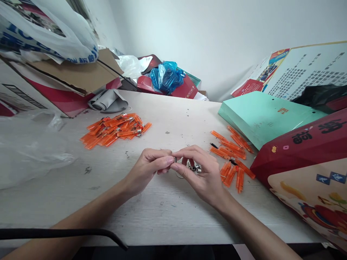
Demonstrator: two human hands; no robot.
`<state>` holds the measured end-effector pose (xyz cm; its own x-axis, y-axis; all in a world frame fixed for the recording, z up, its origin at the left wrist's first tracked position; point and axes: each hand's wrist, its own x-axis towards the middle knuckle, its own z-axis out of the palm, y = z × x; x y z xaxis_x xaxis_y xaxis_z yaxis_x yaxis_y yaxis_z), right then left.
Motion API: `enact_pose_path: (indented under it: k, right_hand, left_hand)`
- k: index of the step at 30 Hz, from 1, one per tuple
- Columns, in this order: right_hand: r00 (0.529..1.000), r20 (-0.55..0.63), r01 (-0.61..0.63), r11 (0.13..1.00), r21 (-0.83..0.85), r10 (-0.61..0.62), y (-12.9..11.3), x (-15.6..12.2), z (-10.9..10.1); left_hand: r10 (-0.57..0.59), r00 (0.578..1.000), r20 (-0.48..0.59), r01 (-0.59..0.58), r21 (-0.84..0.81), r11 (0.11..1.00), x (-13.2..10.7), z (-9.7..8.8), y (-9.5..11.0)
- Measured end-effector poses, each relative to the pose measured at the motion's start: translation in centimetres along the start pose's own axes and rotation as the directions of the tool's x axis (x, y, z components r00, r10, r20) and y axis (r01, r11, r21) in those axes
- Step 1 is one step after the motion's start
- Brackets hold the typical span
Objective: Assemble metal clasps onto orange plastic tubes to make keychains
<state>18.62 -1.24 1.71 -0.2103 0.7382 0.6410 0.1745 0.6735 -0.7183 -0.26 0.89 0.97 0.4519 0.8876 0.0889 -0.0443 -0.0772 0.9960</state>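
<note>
One tabletop: pale, with dark specks and scuffs scattered over it.
Red bag: along the right edge, its printed panel toward the near side.
Carton: at the far left corner, flap open, a white bag on top.
Green box: toward the far right corner, beyond the red bag.
Clear plastic: crumpled by the left edge.
Blue bag: bunched up at the far edge, about midway along.
Right hand: over the middle of the tabletop, thumb and forefinger in a narrow pinch at a metal piece.
Left hand: facing it, thumb pressed to curled fingers, pinching the same piece.
Left lighters: many, orange, heaped between the left hand and the carton, some showing metal tops.
Right lighters: fewer, orange, loosely spread between the right hand and the red bag.
Loose parts: small, shiny, partly hidden behind the right hand.
Metal piece: tiny, between both hands' fingertips, above mid-tabletop; its detail is too small to tell.
</note>
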Motion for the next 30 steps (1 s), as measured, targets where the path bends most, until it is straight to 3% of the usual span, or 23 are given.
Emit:
enact_pose_path:
  k: [10,19,30]
  right_hand:
    - [1.0,-0.024,-0.007,0.999,0.044,0.009,-0.11,-0.11,0.18]
    - [0.997,-0.04,0.06,0.996,-0.073,-0.063,0.1,-0.03,0.04]
    - [1.0,-0.019,0.014,0.995,-0.104,-0.016,0.27,-0.12,-0.02]
  left_hand:
    - [0.058,0.998,0.02,-0.057,-0.025,0.998,0.0,-0.06,0.06]
    - [0.022,1.0,0.016,-0.021,-0.014,1.0,0.02,-0.04,0.01]
    - [-0.033,0.999,-0.032,0.032,-0.013,0.999,0.16,0.16,0.12]
